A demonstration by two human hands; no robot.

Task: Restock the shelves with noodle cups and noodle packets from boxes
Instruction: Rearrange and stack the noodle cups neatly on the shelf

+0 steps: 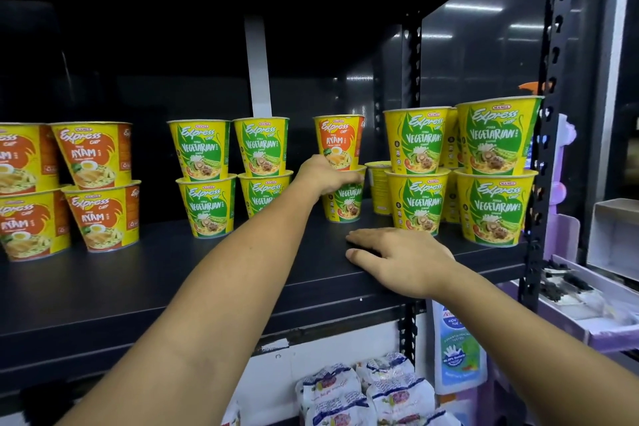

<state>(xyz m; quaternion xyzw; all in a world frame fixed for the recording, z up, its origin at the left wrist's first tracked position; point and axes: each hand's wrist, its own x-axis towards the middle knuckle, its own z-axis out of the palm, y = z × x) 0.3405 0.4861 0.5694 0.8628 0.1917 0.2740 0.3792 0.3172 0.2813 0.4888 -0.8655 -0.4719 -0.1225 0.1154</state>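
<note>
Right hand point(401, 258) is lying flat, fingers straight, on the near edge of the shelf point(173, 273). Farther in, left hand point(326, 176) is gripping the rim of a vegetarian cup point(344, 202) that is carrying an Ayam cup point(340, 140). Tugging the lower cup is probably risking toppling the upper one.

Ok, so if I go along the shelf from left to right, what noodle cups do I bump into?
Orange Ayam stacks → two green Vegetarian stacks → an Ayam cup sitting on the Vegetarian cup that the left hand grips → more Vegetarian stacks at the far right.
</note>
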